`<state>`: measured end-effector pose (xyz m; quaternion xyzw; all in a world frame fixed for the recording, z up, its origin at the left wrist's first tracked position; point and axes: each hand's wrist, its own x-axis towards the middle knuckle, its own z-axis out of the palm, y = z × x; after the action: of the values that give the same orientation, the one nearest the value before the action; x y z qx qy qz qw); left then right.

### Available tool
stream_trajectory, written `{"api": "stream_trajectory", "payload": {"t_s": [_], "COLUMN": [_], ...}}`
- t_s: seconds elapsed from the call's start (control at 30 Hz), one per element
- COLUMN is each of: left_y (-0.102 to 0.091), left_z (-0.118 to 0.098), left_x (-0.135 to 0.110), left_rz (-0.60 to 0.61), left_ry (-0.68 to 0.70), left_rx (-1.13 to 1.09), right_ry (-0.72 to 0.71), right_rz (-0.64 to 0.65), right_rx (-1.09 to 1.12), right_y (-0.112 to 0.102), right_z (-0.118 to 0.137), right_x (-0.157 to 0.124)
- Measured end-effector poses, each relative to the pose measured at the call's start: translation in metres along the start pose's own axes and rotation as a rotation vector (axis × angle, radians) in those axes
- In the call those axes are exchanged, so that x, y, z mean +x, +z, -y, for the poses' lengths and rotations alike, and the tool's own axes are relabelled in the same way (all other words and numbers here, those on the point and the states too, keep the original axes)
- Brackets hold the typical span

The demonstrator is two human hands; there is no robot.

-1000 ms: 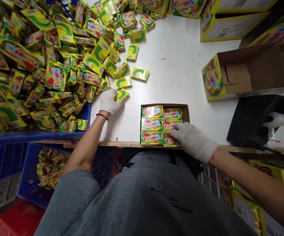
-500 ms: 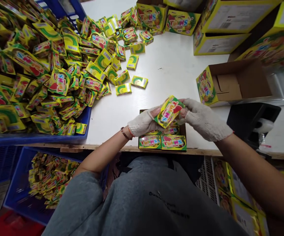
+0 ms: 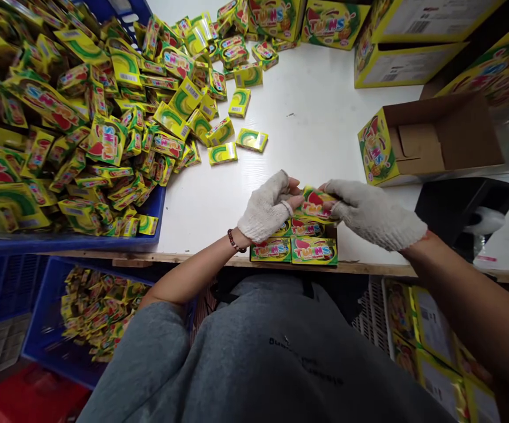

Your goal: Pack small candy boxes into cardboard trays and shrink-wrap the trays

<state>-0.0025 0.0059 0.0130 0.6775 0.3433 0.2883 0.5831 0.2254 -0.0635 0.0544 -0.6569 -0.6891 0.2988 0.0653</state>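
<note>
A small yellow-green TWINS box (image 3: pixel 316 203) is held over an open carton at the table's front edge. My right hand (image 3: pixel 371 212), in a white fingerless glove, pinches its right end between thumb and fingers. At the box's left end, the thumb and curled fingers of my left hand (image 3: pixel 267 210), gloved alike, close on its edge. Below, the carton (image 3: pixel 334 236) holds rows of the same boxes, such as a front-row TWINS box (image 3: pixel 314 251) lying face up. Both hands partly hide the rows behind.
A blue crate (image 3: pixel 160 220) heaped with small boxes stands left, its pile spilling onto the white table (image 3: pixel 311 111). An open display carton (image 3: pixel 451 138) lies right, near a black tape dispenser (image 3: pixel 461 205). Larger cartons (image 3: pixel 336 24) line the back. Another blue crate (image 3: pixel 38 329) sits below.
The small box has come down toward the carton and tilted, its front now lying more level. My left hand has shifted from beneath it to its left end. The view has moved slightly.
</note>
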Motion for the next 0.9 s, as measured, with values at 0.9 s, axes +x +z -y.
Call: {"api": "stream_trajectory", "payload": {"t_s": [0.9], "left_y": [-0.075], "left_z": [0.073], "left_x": [0.106], "left_rz": [-0.029], "left_ry": [-0.134], "left_rx": [1.089], "right_ry": [-0.055], "right_rz": [0.393], "right_rx": [-0.430], "right_y": [0.037], "right_z": [0.025], "right_x": [0.027]}}
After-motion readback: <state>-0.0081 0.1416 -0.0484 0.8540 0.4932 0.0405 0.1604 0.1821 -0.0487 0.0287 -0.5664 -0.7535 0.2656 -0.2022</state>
